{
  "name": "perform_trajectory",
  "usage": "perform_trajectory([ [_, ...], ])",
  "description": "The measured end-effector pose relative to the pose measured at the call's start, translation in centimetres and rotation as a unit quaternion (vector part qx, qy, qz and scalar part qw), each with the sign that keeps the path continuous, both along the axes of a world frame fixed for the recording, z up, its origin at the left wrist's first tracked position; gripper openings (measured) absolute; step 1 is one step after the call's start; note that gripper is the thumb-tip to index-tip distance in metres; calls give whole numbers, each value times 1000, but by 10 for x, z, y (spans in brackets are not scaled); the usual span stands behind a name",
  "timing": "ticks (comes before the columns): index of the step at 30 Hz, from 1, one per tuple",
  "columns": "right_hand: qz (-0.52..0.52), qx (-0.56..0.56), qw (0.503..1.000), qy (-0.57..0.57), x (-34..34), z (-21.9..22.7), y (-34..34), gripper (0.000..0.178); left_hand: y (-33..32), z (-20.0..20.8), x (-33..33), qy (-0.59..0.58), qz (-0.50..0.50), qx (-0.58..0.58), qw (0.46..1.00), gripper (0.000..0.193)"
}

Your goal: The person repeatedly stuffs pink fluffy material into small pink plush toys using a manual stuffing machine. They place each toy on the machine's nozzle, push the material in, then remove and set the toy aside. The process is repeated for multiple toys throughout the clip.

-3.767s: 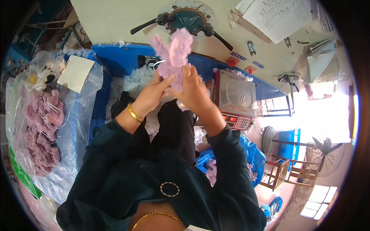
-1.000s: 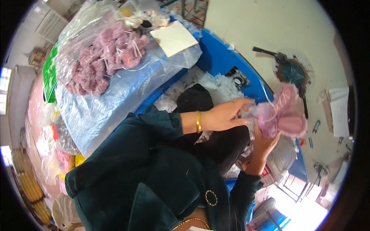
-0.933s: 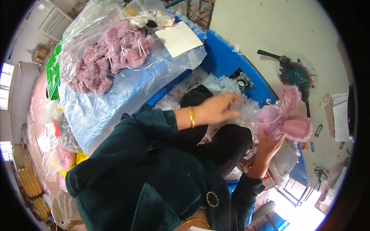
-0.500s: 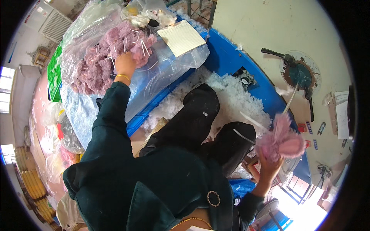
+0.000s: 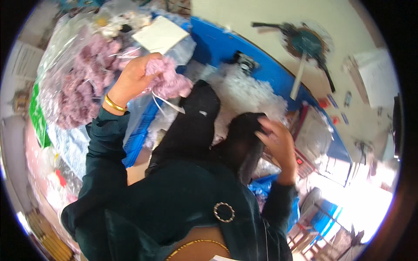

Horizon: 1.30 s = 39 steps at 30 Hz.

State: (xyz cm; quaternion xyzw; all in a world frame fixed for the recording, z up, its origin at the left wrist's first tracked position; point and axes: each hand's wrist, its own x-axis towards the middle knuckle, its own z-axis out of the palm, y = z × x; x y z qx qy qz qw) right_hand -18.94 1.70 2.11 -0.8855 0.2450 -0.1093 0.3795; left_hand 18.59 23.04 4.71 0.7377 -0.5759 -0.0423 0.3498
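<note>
My left hand (image 5: 133, 78) is closed on a fluffy pink plush piece (image 5: 169, 79), held up over the edge of the blue bin. White ties (image 5: 167, 102) dangle from the piece. Behind that hand, a heap of similar pink plush pieces (image 5: 82, 82) lies on clear plastic sheeting. My right hand (image 5: 281, 145) is by my right knee, somewhat blurred, its fingers apart and no plush piece in it. Ahead of it a pale tube (image 5: 298, 78) sticks out from a round dark fitting (image 5: 307, 42) in the cream panel, with nothing on its end.
Loose white stuffing (image 5: 248, 91) fills the space around my knees, inside a blue wall (image 5: 213, 41). A pale sheet of paper (image 5: 160, 39) lies on the plastic. Right of my knee are a clear plastic bag (image 5: 313, 132) and a blue bag (image 5: 263, 185).
My left hand has lifted a plush piece off the heap and brought it right. My right hand has let go of its pink eared plush, now out of sight, and moved to my knee.
</note>
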Motion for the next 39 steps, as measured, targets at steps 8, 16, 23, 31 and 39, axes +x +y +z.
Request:
perform_trajectory([
  [8, 95, 175, 980, 23, 94, 8, 3, 34, -102, 8, -108, 1, -277, -79, 958, 37],
  [16, 25, 467, 862, -197, 43, -1, 1, 48, -122, -6, -144, 205, -70, -256, 942, 21],
  [23, -16, 451, 887, -97, 28, 23, -21, 57, -130, -50, -150, 640, -277, 106, 709, 35],
  [31, -62, 478, 849, -216, 13, 6, -3, 49, -134, -42, -174, 718, -250, 91, 643, 28],
  [39, -36, 118, 971, -206, -4, 13, -9, 37, -138, -49, -184, 593, -272, -43, 756, 24],
])
